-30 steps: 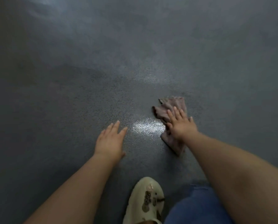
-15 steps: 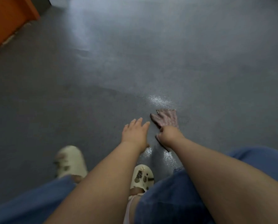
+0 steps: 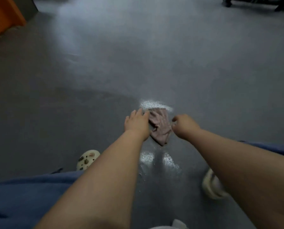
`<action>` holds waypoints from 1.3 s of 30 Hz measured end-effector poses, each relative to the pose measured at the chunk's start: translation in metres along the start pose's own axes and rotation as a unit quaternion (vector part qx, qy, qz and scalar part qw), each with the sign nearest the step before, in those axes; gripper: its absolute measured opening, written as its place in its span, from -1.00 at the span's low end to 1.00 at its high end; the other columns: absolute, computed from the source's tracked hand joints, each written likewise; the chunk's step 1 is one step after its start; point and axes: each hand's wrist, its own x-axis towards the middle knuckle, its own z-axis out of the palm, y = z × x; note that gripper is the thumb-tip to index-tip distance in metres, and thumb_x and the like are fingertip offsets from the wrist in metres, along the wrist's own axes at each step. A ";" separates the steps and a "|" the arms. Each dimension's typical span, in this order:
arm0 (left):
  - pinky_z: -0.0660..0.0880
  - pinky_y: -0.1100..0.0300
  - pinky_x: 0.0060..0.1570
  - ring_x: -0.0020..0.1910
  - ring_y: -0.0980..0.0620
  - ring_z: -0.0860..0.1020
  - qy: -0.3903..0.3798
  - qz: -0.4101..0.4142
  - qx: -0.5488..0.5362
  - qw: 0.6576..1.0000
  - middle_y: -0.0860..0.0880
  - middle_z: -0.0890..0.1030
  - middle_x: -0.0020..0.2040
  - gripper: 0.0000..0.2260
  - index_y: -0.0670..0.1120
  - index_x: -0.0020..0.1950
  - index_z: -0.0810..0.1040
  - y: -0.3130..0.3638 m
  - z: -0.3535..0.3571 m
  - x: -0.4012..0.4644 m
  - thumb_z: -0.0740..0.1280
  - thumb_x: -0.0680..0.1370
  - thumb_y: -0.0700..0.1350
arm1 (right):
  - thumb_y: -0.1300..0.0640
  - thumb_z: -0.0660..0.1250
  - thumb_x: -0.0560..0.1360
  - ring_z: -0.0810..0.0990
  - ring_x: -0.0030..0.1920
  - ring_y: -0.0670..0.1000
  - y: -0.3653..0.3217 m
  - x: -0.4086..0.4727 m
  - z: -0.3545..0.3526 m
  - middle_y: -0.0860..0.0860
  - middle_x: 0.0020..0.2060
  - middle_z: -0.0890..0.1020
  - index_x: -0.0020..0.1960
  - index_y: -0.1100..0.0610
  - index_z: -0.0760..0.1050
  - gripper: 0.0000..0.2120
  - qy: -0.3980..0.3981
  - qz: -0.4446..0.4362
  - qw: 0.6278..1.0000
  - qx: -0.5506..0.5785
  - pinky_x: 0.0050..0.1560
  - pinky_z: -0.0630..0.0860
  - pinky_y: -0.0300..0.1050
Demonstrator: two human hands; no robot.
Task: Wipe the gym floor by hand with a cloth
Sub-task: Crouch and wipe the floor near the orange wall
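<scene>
Head view looks down on a grey floor, where a crumpled pinkish cloth lies between the person's two hands. The left hand lies flat with fingers straight, its edge touching the cloth's left side. The right hand is curled at the cloth's right edge; whether it pinches the fabric cannot be told. Wet, shiny patches glint just beyond the cloth and nearer the person. A cream clog sits by the left forearm, blue trousers below, an orange panel top left.
</scene>
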 end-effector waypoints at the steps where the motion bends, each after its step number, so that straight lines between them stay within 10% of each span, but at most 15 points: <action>1: 0.08 -0.03 0.46 0.53 -0.10 0.04 -0.009 0.003 0.003 1.000 -0.07 0.04 0.56 -0.36 -0.01 0.54 0.07 0.004 0.008 0.001 0.32 0.56 -0.01 | 0.19 0.18 0.54 0.48 0.24 0.22 0.009 -0.001 0.002 0.24 0.23 0.51 0.25 0.23 0.50 -0.68 -0.005 0.012 1.000 -0.002 0.23 0.44 -0.01; 20: 0.32 0.02 0.26 0.35 -0.16 0.29 -0.124 -0.163 -0.106 0.973 -0.18 0.27 0.37 -0.41 -0.05 0.54 0.03 0.058 0.158 0.142 0.23 0.59 -0.01 | 0.06 0.24 0.56 0.56 0.13 0.22 0.086 0.178 0.114 0.29 -0.01 0.58 -0.05 0.27 0.53 -0.74 -0.107 0.146 0.976 0.120 -0.11 0.39 -0.13; 28: 0.22 0.05 0.32 0.40 -0.12 0.18 -0.066 -0.234 -0.095 0.965 -0.13 0.13 0.45 -0.27 0.09 0.54 -0.02 0.056 0.180 0.161 0.33 0.50 0.13 | 0.21 0.20 0.53 0.52 0.02 0.23 0.062 0.208 0.133 0.26 0.00 0.55 0.04 0.28 0.45 -0.84 0.005 0.024 0.983 0.180 -0.08 0.37 -0.02; 35: 0.44 0.02 0.09 0.15 -0.11 0.48 -0.084 -0.189 -0.148 0.967 -0.09 0.25 0.30 -0.27 0.15 0.53 -0.12 0.075 0.178 0.177 0.29 0.55 -0.15 | 0.29 0.17 0.52 0.47 0.01 0.22 0.128 0.228 0.115 0.28 0.01 0.48 0.00 0.29 0.41 -0.91 0.162 0.137 0.949 0.233 -0.03 0.33 0.01; 39: 0.31 0.03 0.26 0.36 -0.10 0.31 -0.032 -0.203 -0.118 0.971 -0.09 0.23 0.38 -0.26 0.05 0.52 -0.01 0.080 0.176 0.182 0.34 0.49 0.13 | 0.32 0.28 0.45 0.46 0.17 0.29 0.118 0.226 0.126 0.31 0.15 0.49 0.07 0.33 0.51 -0.79 0.164 -0.086 0.975 0.119 0.19 0.36 0.04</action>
